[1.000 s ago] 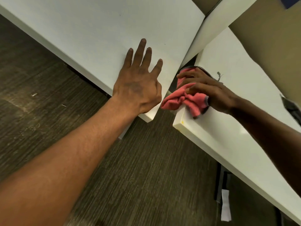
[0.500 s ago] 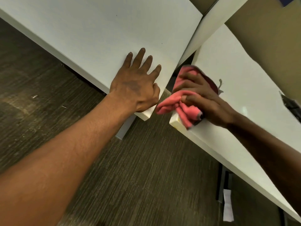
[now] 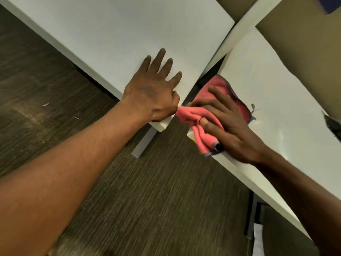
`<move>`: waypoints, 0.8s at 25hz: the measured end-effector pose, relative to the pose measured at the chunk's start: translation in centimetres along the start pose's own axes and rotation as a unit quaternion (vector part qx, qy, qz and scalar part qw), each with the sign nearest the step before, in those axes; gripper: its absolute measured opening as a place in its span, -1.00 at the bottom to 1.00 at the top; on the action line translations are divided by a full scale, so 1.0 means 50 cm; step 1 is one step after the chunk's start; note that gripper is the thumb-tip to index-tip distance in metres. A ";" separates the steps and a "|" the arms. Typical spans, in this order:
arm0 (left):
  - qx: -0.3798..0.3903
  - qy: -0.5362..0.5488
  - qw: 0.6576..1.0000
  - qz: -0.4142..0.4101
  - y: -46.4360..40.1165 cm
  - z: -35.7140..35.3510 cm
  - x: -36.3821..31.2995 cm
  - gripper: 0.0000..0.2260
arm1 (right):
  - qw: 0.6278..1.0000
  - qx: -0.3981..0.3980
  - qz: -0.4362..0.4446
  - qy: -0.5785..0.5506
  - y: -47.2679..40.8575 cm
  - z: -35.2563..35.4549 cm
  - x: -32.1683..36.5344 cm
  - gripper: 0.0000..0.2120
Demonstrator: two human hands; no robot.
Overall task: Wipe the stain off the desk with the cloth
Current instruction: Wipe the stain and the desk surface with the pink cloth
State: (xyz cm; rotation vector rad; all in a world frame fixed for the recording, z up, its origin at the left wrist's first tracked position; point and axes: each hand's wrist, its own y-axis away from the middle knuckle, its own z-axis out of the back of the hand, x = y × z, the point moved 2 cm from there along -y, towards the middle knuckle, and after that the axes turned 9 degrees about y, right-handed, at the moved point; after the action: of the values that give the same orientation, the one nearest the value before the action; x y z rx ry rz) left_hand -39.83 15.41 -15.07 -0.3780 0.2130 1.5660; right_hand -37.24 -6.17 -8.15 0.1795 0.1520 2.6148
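Note:
My right hand (image 3: 228, 124) presses a pink cloth with a grey hem (image 3: 198, 117) onto the near corner of the white desk on the right (image 3: 276, 93). The cloth is bunched under my thumb and fingers and hangs over the desk's corner. A faint yellowish mark shows on the desk's edge just below the cloth; the rest of that corner is hidden. My left hand (image 3: 153, 91) lies flat, fingers spread, on the corner of the white desk on the left (image 3: 120, 30), holding nothing.
A narrow gap (image 3: 206, 76) separates the two desks. A white divider panel (image 3: 245, 21) rises between them at the back. Dark striped carpet (image 3: 147, 191) lies below. A grey desk leg (image 3: 144, 145) stands under the left desk. A dark object (image 3: 334, 124) sits at the right edge.
My right hand has slid the cloth along the right desk's corner, toward the front edge then back over the top. My left hand stays flat on the left desk.

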 end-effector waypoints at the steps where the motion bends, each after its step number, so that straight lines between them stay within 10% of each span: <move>1: -0.001 0.001 1.000 0.002 0.000 -0.001 -0.001 -0.42 | 1.000 0.003 0.023 -0.001 0.011 -0.002 -0.001 -0.55; 7: -0.009 0.018 1.000 0.012 -0.005 0.003 0.005 -0.45 | 0.998 -0.009 -0.060 -0.013 -0.072 0.036 -0.043 -0.58; 13: 0.003 0.008 1.000 0.015 -0.008 -0.002 0.003 -0.46 | 0.996 -0.023 0.060 0.056 0.036 -0.005 0.028 -0.52; 20: 0.005 0.001 1.000 0.012 -0.008 -0.008 0.002 -0.46 | 0.981 -0.088 -0.133 0.112 0.216 -0.055 0.061 -0.36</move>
State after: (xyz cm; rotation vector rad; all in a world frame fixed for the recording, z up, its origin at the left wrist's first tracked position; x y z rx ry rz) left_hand -39.37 15.38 -15.44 -0.3697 0.2269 1.5881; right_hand -45.51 -14.16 -9.02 -0.1873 0.0188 2.3598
